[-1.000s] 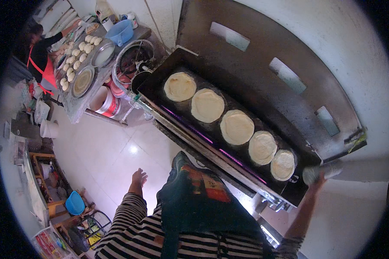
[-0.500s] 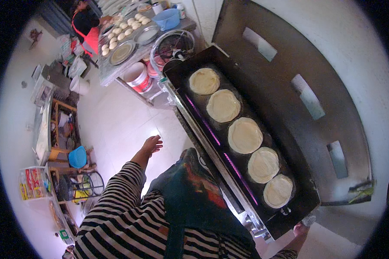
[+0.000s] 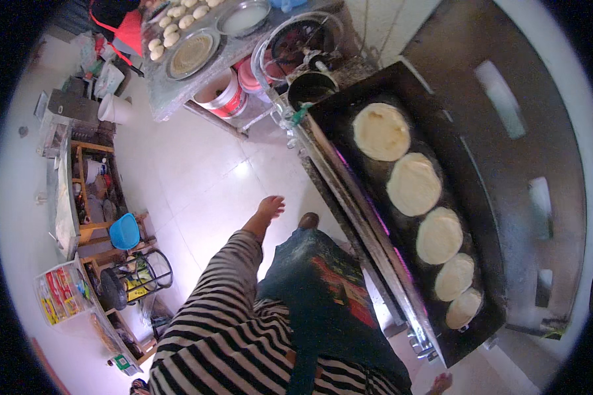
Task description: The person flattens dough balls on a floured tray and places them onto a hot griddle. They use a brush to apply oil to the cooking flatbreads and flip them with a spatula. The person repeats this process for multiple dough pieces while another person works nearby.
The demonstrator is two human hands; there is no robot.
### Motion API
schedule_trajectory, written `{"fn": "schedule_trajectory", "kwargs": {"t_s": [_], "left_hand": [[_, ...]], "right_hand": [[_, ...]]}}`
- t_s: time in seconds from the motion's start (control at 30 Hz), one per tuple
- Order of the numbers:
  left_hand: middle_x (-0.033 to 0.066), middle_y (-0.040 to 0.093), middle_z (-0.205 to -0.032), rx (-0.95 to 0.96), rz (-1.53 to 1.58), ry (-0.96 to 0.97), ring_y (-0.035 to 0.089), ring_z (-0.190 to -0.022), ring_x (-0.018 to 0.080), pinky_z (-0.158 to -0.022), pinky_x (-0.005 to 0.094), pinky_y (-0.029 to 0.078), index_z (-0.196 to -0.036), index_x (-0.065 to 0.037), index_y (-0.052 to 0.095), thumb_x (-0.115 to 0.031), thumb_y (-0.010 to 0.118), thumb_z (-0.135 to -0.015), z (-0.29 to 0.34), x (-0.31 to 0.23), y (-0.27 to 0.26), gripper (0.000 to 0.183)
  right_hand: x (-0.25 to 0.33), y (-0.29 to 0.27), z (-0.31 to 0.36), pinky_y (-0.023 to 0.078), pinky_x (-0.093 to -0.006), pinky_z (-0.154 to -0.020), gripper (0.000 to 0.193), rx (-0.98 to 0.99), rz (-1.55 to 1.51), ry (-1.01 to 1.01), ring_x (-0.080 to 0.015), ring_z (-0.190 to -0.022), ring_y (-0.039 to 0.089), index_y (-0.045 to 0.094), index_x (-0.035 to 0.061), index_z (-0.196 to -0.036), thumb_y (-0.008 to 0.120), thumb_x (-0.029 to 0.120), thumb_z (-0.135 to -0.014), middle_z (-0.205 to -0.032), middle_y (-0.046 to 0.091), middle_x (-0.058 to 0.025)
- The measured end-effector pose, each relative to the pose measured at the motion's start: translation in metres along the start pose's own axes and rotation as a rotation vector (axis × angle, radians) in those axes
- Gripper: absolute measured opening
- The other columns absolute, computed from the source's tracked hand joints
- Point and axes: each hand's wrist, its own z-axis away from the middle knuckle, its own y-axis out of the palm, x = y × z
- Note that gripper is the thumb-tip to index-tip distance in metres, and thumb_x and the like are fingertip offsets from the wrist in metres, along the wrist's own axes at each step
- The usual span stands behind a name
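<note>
Two hands are in view, both ours. At the left hand [image 3: 271, 207], we see the fingers loosely bent and slightly apart, with nothing between them; the hand hangs over the pale floor [image 3: 197, 171]. At the right hand [image 3: 441, 382], close to the lower edge, the fingers are too small and blurred for us to tell whether they are apart or together. From the right hand, the nearest dough round [image 3: 464, 309] lies ahead and slightly right, beyond the near end of the black griddle [image 3: 458, 342]. We count five flat rounds [image 3: 439, 236] in single file along the griddle's long axis, which slants from far left to near right. From the left hand, this row lies to the right, across the front rail [image 3: 369, 227]. The right hand is nearer to the row; the left is well apart from it.
</note>
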Motion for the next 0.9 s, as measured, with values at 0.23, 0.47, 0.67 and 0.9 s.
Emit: {"fn": "schedule_trajectory", "kwargs": {"t_s": [0.23,0.47,0.67,0.9], "left_hand": [[0.0100,0.063,-0.094,0.040,-0.152,0.173,0.060,-0.078,0.0179,-0.067,0.0313,0.049,-0.108,-0.006,0.060,-0.026,0.047,-0.088,-0.157,-0.022,0.019,0.031],[0.0162,0.058,-0.110,0.140,-0.135,0.272,0.056,-0.101,0.0280,-0.086,0.0336,0.044,-0.119,-0.005,0.052,-0.011,0.048,-0.086,-0.288,0.020,0.057,0.034],[0.0190,0.056,-0.110,0.258,-0.245,0.389,0.054,-0.101,0.0332,-0.085,0.0375,0.044,-0.117,-0.010,0.052,0.002,0.048,-0.077,-0.334,0.052,0.060,0.042],[0.0171,0.060,-0.095,0.274,-0.340,0.389,0.057,-0.093,0.0346,-0.080,0.0403,0.046,-0.112,-0.011,0.054,0.001,0.049,-0.074,-0.307,0.031,0.049,0.041]], "right_hand": [[-0.094,0.200,0.192,0.048,-0.0394,-0.061,0.036,0.399,0.322,0.168,-0.0257,-0.070,0.059,0.051,0.0062,-0.112,0.053,0.030,-0.086,-0.085,0.061,-0.0118],[-0.066,0.234,0.214,0.051,-0.0401,-0.049,0.040,0.783,0.555,-0.180,-0.0301,-0.064,0.062,0.046,0.0108,-0.121,0.057,0.025,-0.085,-0.085,0.063,-0.0161],[-0.057,0.223,0.244,0.048,-0.0403,-0.044,0.042,0.483,0.295,0.480,-0.0316,-0.064,0.063,0.045,0.0169,-0.123,0.053,0.032,-0.085,-0.084,0.064,-0.0151],[-0.057,0.275,0.261,0.050,-0.0349,-0.047,0.043,0.692,0.343,0.370,-0.0277,-0.064,0.063,0.046,0.0114,-0.124,0.051,0.033,-0.087,-0.081,0.063,-0.0114]]}}
